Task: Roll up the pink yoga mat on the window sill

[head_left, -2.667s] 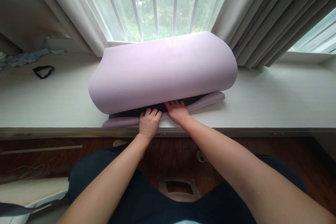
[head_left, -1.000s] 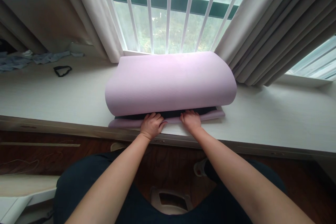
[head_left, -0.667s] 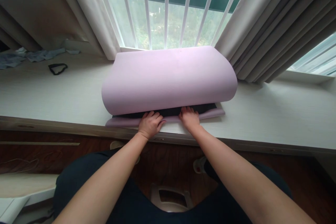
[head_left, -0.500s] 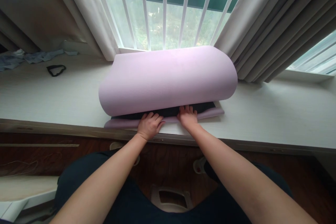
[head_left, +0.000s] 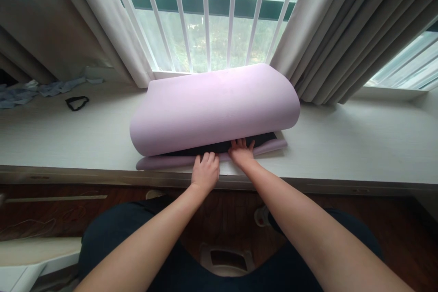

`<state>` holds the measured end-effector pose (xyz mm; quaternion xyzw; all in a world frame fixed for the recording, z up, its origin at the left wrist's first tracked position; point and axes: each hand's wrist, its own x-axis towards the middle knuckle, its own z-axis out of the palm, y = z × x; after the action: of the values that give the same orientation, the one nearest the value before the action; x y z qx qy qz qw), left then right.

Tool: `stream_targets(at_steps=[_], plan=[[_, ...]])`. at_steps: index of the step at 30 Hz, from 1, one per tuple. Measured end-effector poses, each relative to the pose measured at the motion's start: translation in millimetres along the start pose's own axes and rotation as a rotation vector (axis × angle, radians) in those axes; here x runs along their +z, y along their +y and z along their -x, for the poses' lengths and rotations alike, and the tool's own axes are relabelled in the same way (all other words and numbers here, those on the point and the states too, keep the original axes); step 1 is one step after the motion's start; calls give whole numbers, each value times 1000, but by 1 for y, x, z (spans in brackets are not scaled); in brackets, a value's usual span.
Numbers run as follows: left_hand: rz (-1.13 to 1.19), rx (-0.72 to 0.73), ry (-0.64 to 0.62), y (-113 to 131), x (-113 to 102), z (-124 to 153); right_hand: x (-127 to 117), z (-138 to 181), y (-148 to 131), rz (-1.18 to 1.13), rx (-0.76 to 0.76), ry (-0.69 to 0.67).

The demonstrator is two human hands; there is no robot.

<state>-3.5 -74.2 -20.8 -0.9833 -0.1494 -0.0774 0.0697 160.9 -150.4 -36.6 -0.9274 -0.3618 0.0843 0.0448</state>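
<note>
A lilac foam mat [head_left: 212, 109] lies on the white window ledge [head_left: 68, 137], its far part curled over toward me in a big loose roll. A thin rolled front edge [head_left: 164, 161] runs along the ledge's front, with the mat's black inner face [head_left: 260, 139] showing behind it. My left hand [head_left: 205, 172] rests on that rolled edge near its middle, fingers curled down over it. My right hand [head_left: 242, 154] is just to the right, fingers spread and pressing on the rolled edge and the black face.
Grey curtains [head_left: 335, 27] hang right and left of a barred window [head_left: 212, 13]. A black loop [head_left: 76, 102] and blue cloth [head_left: 20, 96] lie far left on the ledge. Below are dark wooden floor [head_left: 51, 210], my dark-clothed lap, and a grey stool base [head_left: 227, 259].
My left hand has shifted right along the rolled edge, closer to my right hand. The right hand stays at about the same spot. The view has tilted slightly.
</note>
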Motion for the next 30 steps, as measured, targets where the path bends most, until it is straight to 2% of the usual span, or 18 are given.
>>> stream_targets(at_steps=[6,11,17,20,25,30], plan=[[63,-132,-54,28,-1,-8,-1,1,0,9,5,1],[34,-161,-68,35,7,-7,-3,1,1,-4,-7,-27],[11,-174,-54,37,10,-11,1,0,2,-10,-14,44],[2,-174,-46,36,10,-12,-4,2,5,20,-55,58],[23,-177,-42,36,9,-11,-23,20,38,77,-233,49],[62,-177,-35,37,12,-11,-23,33,76,254,-248,151]])
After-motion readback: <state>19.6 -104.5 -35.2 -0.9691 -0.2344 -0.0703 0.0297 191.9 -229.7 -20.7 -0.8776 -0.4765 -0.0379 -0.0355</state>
